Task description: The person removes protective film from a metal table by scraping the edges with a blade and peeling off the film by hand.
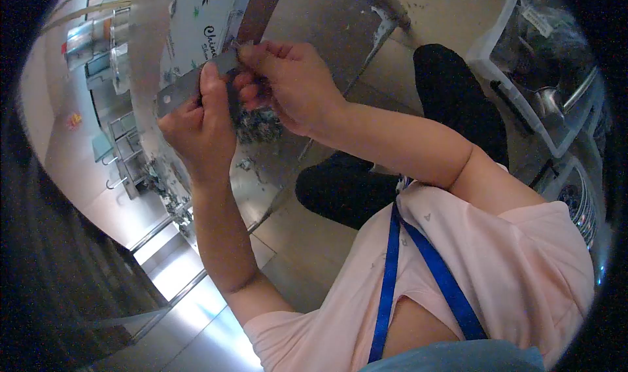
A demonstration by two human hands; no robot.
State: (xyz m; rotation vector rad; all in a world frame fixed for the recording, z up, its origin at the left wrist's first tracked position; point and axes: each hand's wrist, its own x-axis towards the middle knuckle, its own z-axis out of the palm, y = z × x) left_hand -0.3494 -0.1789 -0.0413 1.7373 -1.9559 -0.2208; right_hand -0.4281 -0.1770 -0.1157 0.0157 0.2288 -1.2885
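A flat grey strip (180, 92) with a round hole near its lower left end is held in my left hand (206, 120), the thumb lying along its face. At the strip's other end, my right hand (297, 84) has thumb and forefinger pinched together on something small that I cannot make out. Its other fingers curl beneath. Behind the strip lies a white printed surface (196, 29) with green leaf shapes and black lettering. Dark loose bits (258, 127) show below my hands.
A clear plastic bin (487, 61) with metal ware and bags stands at the upper right. Dark-clad legs (458, 97) are between it and my hands. Metal rails (190, 287) cross the lower left, and racks (124, 143) stand at the left.
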